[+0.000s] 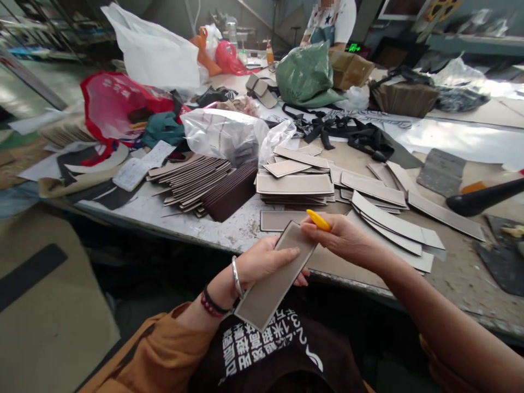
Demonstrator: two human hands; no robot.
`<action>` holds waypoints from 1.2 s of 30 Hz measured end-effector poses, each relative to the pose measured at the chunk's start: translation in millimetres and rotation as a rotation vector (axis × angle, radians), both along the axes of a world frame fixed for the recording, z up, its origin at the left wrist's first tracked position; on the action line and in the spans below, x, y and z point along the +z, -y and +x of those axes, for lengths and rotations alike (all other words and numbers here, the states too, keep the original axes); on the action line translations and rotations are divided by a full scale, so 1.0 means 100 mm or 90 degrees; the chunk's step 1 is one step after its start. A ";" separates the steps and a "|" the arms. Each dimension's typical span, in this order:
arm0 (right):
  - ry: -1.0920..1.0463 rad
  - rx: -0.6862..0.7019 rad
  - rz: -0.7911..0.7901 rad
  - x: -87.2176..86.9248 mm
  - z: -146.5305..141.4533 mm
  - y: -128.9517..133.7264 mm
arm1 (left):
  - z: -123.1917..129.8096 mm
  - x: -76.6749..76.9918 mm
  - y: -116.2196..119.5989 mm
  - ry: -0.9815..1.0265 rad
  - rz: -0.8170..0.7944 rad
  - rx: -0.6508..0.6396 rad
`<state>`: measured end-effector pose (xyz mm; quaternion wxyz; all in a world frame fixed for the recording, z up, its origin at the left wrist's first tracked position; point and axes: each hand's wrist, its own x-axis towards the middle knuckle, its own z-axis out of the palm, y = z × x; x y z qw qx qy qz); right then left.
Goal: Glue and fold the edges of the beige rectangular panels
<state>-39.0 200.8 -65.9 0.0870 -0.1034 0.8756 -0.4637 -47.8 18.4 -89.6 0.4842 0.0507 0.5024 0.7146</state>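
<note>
My left hand grips a beige rectangular panel with a dark edge, thumb on its face and fingers underneath. The panel is tilted over my lap at the table's front edge. In my right hand is a small yellow-handled tool; its working end is hidden by the fingers at the panel's upper corner. Just beyond, a similar single panel lies flat on the table. Behind it rises a stack of beige panels, and to the right some curved, loose panels overlap.
Left of the stack stand rows of dark-edged panels beside a clear plastic bag. Farther back are a red bag, a green bag and black straps. A black rod-like handle juts in at right. A person is across the table.
</note>
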 end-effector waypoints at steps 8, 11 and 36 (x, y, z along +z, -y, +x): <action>0.076 -0.245 -0.039 -0.03 0.11 -0.18 | -0.25 -0.17 0.31 0.048 0.039 0.039; 0.099 -0.364 -0.081 -0.09 0.14 -0.32 | -0.20 -0.22 0.54 0.048 0.068 0.095; 0.277 -0.376 -0.298 -0.28 0.29 -0.23 | -0.06 -0.31 0.42 0.020 0.039 0.402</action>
